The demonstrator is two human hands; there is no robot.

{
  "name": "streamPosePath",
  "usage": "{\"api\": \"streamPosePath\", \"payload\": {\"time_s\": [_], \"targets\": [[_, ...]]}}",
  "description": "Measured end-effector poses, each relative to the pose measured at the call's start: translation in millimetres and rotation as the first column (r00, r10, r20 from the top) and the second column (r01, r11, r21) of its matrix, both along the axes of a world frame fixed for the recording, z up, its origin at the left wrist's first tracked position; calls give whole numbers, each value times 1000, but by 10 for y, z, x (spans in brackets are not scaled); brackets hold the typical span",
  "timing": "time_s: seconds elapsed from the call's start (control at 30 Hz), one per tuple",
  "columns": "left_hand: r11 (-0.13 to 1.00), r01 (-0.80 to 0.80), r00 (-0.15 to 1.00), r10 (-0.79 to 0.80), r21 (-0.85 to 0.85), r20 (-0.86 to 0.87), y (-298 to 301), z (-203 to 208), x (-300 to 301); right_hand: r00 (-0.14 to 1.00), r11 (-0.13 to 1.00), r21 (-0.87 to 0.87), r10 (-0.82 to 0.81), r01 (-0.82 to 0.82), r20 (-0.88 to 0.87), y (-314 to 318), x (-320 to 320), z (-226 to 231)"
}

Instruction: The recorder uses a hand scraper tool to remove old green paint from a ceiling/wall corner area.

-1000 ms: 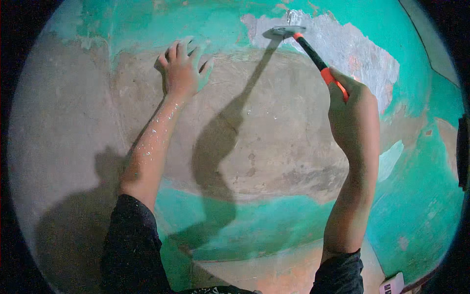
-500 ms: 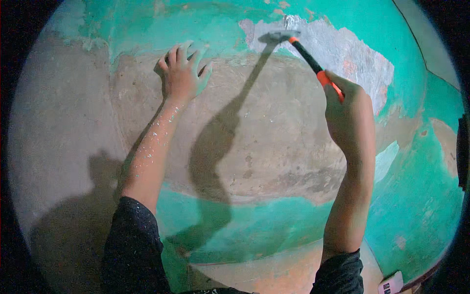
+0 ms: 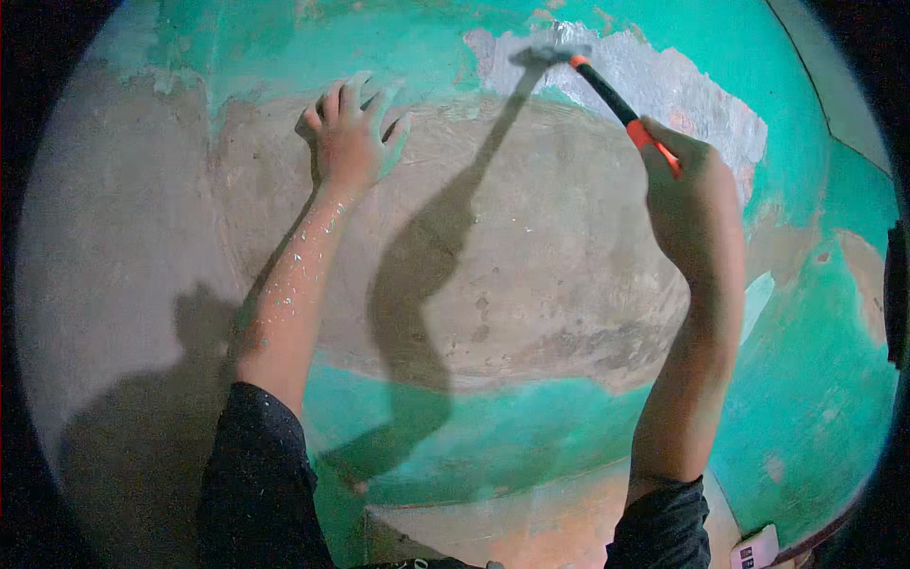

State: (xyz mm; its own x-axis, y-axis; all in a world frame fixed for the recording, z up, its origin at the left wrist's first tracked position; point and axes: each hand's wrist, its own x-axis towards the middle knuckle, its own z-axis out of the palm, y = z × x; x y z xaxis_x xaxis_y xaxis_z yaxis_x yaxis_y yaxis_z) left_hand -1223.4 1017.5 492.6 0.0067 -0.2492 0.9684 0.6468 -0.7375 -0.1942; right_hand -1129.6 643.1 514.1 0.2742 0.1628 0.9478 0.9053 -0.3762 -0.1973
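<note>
Plaster [image 3: 114, 237], grey-brown and bare, lies far left of the tool grip, with a broad dark shadow [image 3: 142, 436] across its lower part. Next to the right is the left forearm [image 3: 289, 294], flecked with small pale chips and rising from a dark sleeve [image 3: 256, 455]. Left hand [image 3: 353, 137] is level with the tool grip and well to its left: palm toward the wall, fingers spread, nothing held, near the ragged edge of the green paint [image 3: 284, 57]. Between the hands, the shadow of the arm and tool [image 3: 417, 275] crosses the plaster. Scraper [image 3: 607, 93], black and orange, extends up and left from the grip; its flat grey head [image 3: 559, 53] is blurred, and contact with the wall cannot be confirmed. Behind the handle, above the grip, is a pale stripped patch [image 3: 687, 90] with jagged margins. Right hand [image 3: 692, 185] is closed around the lower handle, thumb lying along it. Below and right of the grip, at the lower edge, is a white box [image 3: 758, 542] with dark markings.
</note>
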Motion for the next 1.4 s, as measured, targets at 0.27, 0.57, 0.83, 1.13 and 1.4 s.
{"api": "streamPosePath", "payload": {"time_s": [0.27, 0.57, 0.83, 1.13, 1.4], "targets": [[998, 57, 998, -57, -9, -20, 37, -18, 18, 998, 1000, -13, -26, 25, -53, -32, -58, 53], [1000, 16, 999, -17, -13, -29, -63, 2, 42, 994, 996, -19, -89, 88, -58, 24, -25, 24], [999, 23, 999, -24, -26, -30, -45, 6, -2, 993, 996, -29, -84, 82, -82, 118, -137, 63], [998, -8, 1000, 6, -67, -31, -83, -10, -9, 989, 992, -14, -128, 127, -80, 205, -80, 57], [999, -39, 999, 38, -20, -28, -30, 6, -33, 982, 989, -39, -149, 145, -112, 261, -96, 65]]}}
